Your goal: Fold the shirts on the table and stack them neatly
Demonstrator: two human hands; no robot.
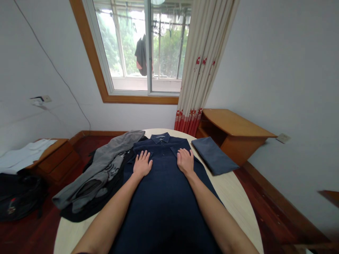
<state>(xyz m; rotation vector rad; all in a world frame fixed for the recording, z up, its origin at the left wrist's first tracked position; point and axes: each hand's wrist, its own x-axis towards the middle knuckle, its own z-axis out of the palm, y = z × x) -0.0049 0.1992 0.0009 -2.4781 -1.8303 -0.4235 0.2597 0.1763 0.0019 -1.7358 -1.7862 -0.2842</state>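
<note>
A dark navy collared shirt (164, 183) lies spread out face up on a pale round table (243, 211), its collar toward the window. My left hand (142, 163) rests on the upper left of the shirt, fingers spread. On the upper right my right hand (185, 161) lies on the cloth near a chest pocket, its fingers slightly bent and apart. Neither hand holds anything. Left of the shirt is a loose heap of grey and black clothes (106, 158). A folded blue-grey cloth (213, 155) lies at the table's right edge.
Behind the table to the right stands a wooden desk (235, 121) beside a long curtain (203, 60). A wooden cabinet (57, 158) with white sheets on it is at the left, with a black bag (21, 197) in front of it.
</note>
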